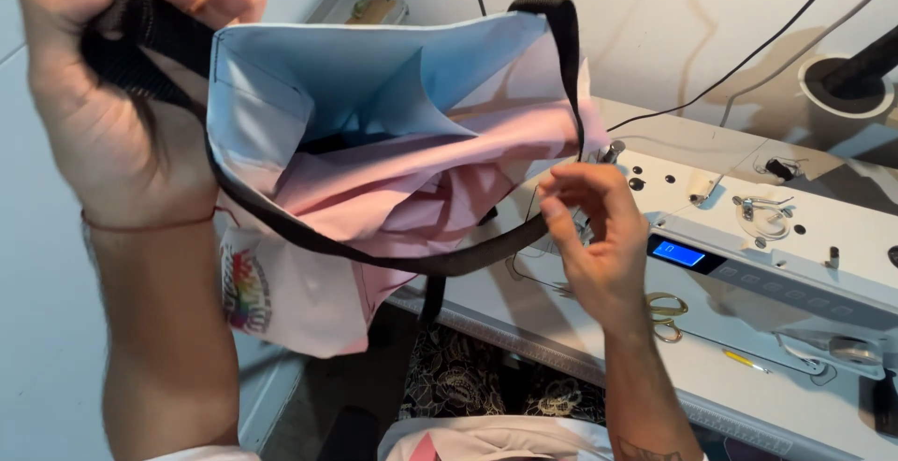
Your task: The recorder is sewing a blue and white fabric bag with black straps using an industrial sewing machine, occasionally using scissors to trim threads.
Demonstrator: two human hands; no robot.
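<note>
Head view: left hand (103, 96), at ten o'clock, is clenched around a black strap (140, 36), holding up a pink-and-blue fabric bag (393, 134). Right hand (594, 237), at four o'clock of the bag, pinches a thread, above the sewing machine (776, 255) on the surface (561, 321).

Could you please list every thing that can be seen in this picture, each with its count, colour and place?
cloth bag: one, light blue and pink, held up in the middle, mouth open
strap: one, black, runs from the left fist around the bag
sewing machine: one, white with a small blue screen, on the right
scissors: one pair, gold handles, on the table below the machine
table: one, white, under the machine
cables: two, one black and one grey, along the wall at upper right
left hand: one, upper left, closed on the strap
right hand: one, centre, fingers curled near the strap; I cannot tell if it grips anything
</note>
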